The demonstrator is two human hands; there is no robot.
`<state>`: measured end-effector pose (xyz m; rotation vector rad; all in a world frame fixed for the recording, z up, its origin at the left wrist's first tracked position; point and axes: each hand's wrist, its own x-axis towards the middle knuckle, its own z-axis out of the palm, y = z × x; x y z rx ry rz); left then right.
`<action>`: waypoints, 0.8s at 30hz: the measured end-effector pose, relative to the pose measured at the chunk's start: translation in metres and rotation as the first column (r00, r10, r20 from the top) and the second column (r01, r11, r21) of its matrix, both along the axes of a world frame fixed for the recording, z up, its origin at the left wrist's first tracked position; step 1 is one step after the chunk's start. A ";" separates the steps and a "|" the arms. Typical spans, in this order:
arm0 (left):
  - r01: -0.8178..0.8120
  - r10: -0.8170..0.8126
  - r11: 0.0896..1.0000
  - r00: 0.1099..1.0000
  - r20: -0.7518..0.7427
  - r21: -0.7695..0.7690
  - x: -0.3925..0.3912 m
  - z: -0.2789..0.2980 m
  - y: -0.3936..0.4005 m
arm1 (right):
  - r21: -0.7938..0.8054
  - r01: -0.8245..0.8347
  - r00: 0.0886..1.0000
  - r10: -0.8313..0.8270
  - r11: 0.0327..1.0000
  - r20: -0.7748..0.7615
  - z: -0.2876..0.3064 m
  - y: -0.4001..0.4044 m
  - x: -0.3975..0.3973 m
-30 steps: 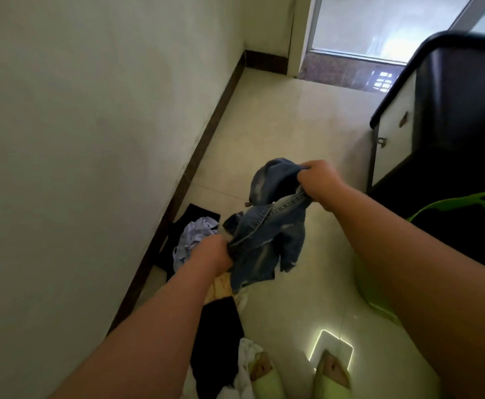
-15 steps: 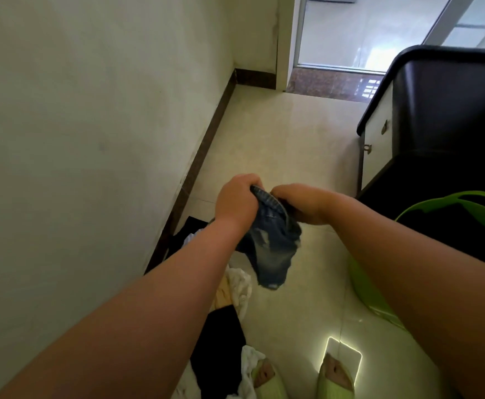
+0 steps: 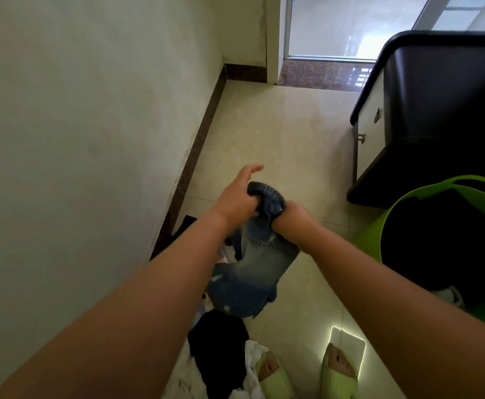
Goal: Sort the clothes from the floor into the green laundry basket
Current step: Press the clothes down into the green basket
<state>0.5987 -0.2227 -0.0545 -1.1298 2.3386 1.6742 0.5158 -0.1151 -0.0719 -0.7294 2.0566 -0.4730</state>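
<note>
— Where are the jeans (image 3: 253,272) hanging?
— In the air above the floor (image 3: 278,133), near the middle of the view. Both hands are holding them up by the rolled top edge, and the faded legs are drooping down toward the clothes pile (image 3: 221,349).
— How are the hands gripping?
— The right hand (image 3: 291,216) is curling round the rolled denim, knuckles up. The left hand (image 3: 237,197) is pinching the same roll from the left side, while one finger is sticking out straight toward the far wall.
— And the basket (image 3: 379,223)?
— It is standing on the floor to the right of the jeans, well apart from them, with its green rim and a handle showing. Its inside is looking dark; something pale is lying at its near edge, too blurred to name.
— What is lying around?
— Dark and white clothes are lying on the floor under the jeans, along the left wall (image 3: 77,139). Two feet in green slippers (image 3: 336,375) are standing just beside them. A dark cabinet (image 3: 443,110) is standing behind the basket.
</note>
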 end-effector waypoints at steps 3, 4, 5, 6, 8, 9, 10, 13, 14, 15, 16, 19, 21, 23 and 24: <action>0.204 -0.242 0.956 0.955 0.171 0.212 0.024 -0.003 -0.020 | -0.085 0.197 0.977 -0.189 0.977 0.094 0.011 0.007 -0.017; 0.285 -0.335 0.933 0.913 0.235 0.221 0.031 -0.004 -0.019 | -0.111 0.213 0.971 -0.198 0.971 0.131 0.018 0.009 -0.022; 0.337 -0.391 0.912 0.887 0.246 0.233 0.034 -0.006 -0.013 | -0.138 0.206 0.968 -0.181 0.969 0.174 0.027 0.010 -0.025; 0.369 -0.418 0.897 0.886 0.200 0.244 0.036 -0.011 -0.006 | -0.167 0.184 0.966 -0.146 0.969 0.215 0.035 0.009 -0.027; 0.425 -0.447 0.890 0.885 0.133 0.166 0.031 -0.024 0.013 | -0.224 0.119 0.962 -0.056 0.967 0.269 0.050 0.004 -0.030; 0.432 -0.446 0.894 0.882 0.151 0.115 0.026 -0.028 0.021 | -0.265 0.133 0.953 -0.050 0.955 0.298 0.056 0.000 -0.029; 0.415 -0.422 0.907 0.891 0.170 0.078 0.021 -0.028 0.027 | -0.306 0.228 0.920 -0.102 0.924 0.378 0.060 -0.003 -0.029; 0.174 -0.190 0.973 0.977 0.095 0.152 0.002 -0.029 0.031 | -0.290 0.671 0.621 -0.303 0.682 0.723 0.062 -0.009 -0.032; 0.121 -0.136 0.983 0.986 0.101 0.141 -0.003 -0.026 0.032 | -0.272 0.740 0.560 -0.341 0.615 0.755 0.056 -0.011 -0.036; 0.075 -0.092 0.988 0.989 0.120 0.133 -0.008 -0.023 0.032 | -0.281 0.772 0.545 -0.365 0.570 0.755 0.055 -0.012 -0.043; -0.002 -0.016 0.989 0.993 0.119 0.147 -0.010 -0.024 0.033 | -0.328 0.753 0.596 -0.381 0.570 0.707 0.052 -0.012 -0.052; -0.289 0.276 0.929 0.957 0.088 0.231 -0.020 -0.015 0.033 | -0.357 0.544 0.802 -0.345 0.759 0.488 0.040 0.008 -0.077; -0.455 0.442 0.859 0.890 0.108 0.234 -0.030 -0.013 0.027 | -0.205 0.402 0.882 -0.318 0.892 0.346 0.023 0.032 -0.080; -0.576 0.566 0.775 0.816 0.119 0.262 -0.044 -0.009 0.022 | -0.025 0.258 0.957 -0.252 0.966 0.147 0.003 0.059 -0.068; -0.619 0.609 0.738 0.782 0.131 0.270 -0.051 -0.008 0.020 | 0.043 0.230 0.972 -0.231 0.972 0.033 -0.010 0.071 -0.058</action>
